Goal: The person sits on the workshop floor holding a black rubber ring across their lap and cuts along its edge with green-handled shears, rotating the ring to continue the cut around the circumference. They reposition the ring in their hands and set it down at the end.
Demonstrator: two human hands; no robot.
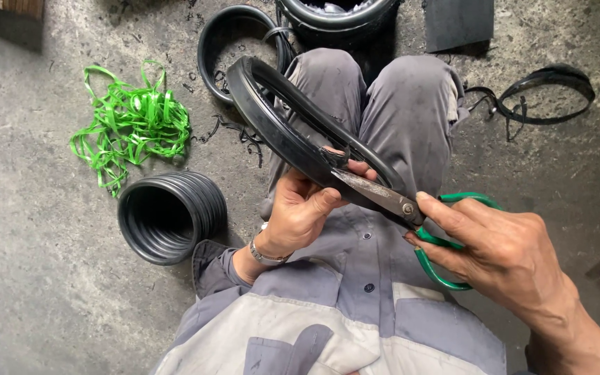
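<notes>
The left hand [300, 212] grips a black rubber ring [272, 125] at its near end, fingers wrapped under it and thumb pressed on top, holding it over the person's knees. The right hand [501, 253] has its fingers through the green handles of the scissors [397, 201], closed around them; the blades meet the ring just beside the left thumb, and a small ragged flap of rubber stands up at that spot, so a cut looks begun but not through. The far loop of the ring shows no cut.

On the concrete floor [36, 208], a stack of rings [168, 215] lies to the left of the person, near a tangle of green strapping [130, 125] toward the left edge. Another ring [237, 42] lies beyond the knees, beside a black tub [335, 17] at the top edge. A thin cut band [543, 94] lies toward the right edge, with rubber shavings scattered near the knees, which suggests some trimming is done and this ring is partway
</notes>
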